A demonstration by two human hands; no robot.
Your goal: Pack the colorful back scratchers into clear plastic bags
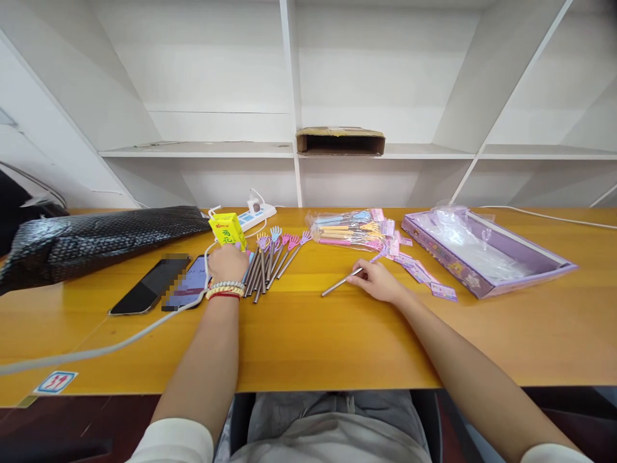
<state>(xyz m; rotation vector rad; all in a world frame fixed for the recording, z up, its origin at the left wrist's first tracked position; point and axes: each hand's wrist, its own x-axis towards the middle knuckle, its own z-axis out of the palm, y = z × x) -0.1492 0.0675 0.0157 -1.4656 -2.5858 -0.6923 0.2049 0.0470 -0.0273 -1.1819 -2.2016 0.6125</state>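
My right hand (372, 280) is closed around a metal stick (336, 285) with a purple end, held low over the table. My left hand (228, 263) rests beside a yellow box (229, 229), its fingers largely hidden behind the back of the hand. Right next to it lies a pile of metal sticks (263, 270) with small hand-shaped ends in blue, yellow, pink and purple. Behind my right hand sits a clear bag (344, 231) of similar blue, yellow and pink sticks. Small pink and purple cards (443, 292) trail off to its right.
A purple tray box (453, 257) with clear plastic stands at the right. Two phones (149, 286), a white cable (139, 334) and a black wrapped bundle (106, 241) lie at the left. A power strip (258, 217) is behind. A cardboard box (340, 141) sits on the shelf.
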